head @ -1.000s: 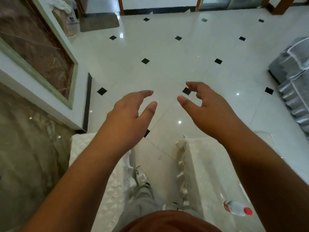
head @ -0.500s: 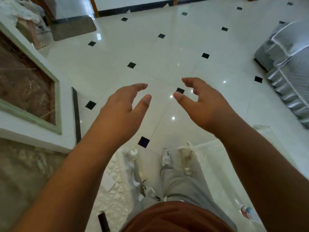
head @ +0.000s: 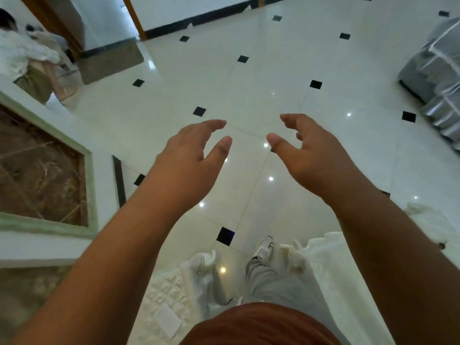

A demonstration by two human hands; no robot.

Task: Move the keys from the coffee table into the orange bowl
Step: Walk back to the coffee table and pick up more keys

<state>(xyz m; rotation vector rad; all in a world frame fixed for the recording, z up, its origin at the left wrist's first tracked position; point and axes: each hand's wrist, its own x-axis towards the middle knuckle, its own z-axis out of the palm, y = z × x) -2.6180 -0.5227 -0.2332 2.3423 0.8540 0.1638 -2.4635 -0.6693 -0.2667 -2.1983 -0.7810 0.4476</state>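
Both hands are up in the air over the glossy white tile floor (head: 261, 70), ahead of the white sneaker (head: 263, 250). Neither touches anything.

- Left hand (head: 189, 165): ahead and left of the sneaker, palm turned inward. Its fingers are loosely curled, the thumb sits apart from the forefinger, and it holds nothing.
- Right hand (head: 316, 160): ahead and right of the sneaker, mirroring the left. Its fingers are loosely curled with a gap to the thumb, and it holds nothing.
- The two thumbs point at each other across a clear gap.
- Keys and orange bowl: can't tell where they are, neither shows in this view.

Other things, placed from the sneaker:
- A black diamond tile inset (head: 225, 235) lies just to its left.
- A grey trouser leg (head: 271, 282) runs back from it toward a rust-coloured shirt (head: 258, 324) at the bottom edge.
- White lace-edged covers sit close on both sides, one left (head: 169, 295) and one right (head: 336, 282). A small white card (head: 168, 321) lies on the left cover.
- A white-framed top with a brown marble inset (head: 94, 195) is far left.
- A grey doormat (head: 112, 63) lies far ahead-left by a wooden door frame (head: 134, 18).
- Another person in a white top (head: 22, 51) is further left of the mat, blurred.
- A sofa under a grey cover (head: 435, 78) is far ahead-right.
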